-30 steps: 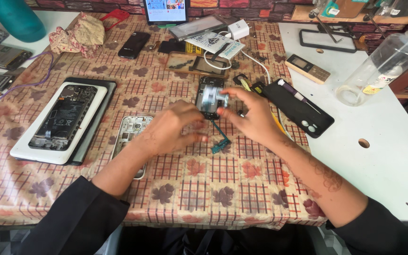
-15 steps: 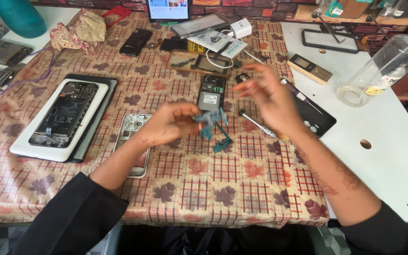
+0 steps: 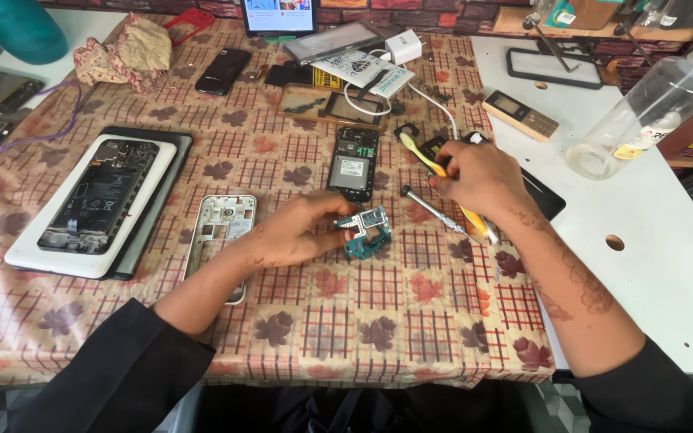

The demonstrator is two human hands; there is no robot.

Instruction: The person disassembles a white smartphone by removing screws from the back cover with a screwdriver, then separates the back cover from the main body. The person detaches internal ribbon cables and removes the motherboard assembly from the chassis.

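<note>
1. Head view, surface [image 3: 411, 337]: covered by a checked cloth with a leaf print; a white top adjoins it on the right.
2. Left hand [image 3: 298, 231]: resting on the cloth at centre, its grip closed on a small green circuit board [image 3: 366, 231], pinched at the board's left edge.
3. Circuit board: lies low against the cloth, just right of the left fingertips and well apart from the right hand.
4. Right hand [image 3: 479, 178]: above and right of the board, fingers curled together over the yellow-handled tool [image 3: 443, 172]; whether they clamp it cannot be told. The handle's upper end shows left of the knuckles, its lower end below the wrist.
5. Metal screwdriver [image 3: 435, 212]: lies slantwise on the cloth, just under the right hand, between that hand and the board.
6. Opened dark phone body [image 3: 352, 164]: lies flat just above the board, touching neither hand.
7. White phone frame [image 3: 220, 232]: partly under the left forearm.
8. Opened tablet [image 3: 98, 196]: lies left, well apart.
9. Clear plastic bottle [image 3: 651, 104]: lies tilted, far right on the white top.
10. White charger [image 3: 403, 46]: near the far edge, cable trailing toward the right hand.
</note>
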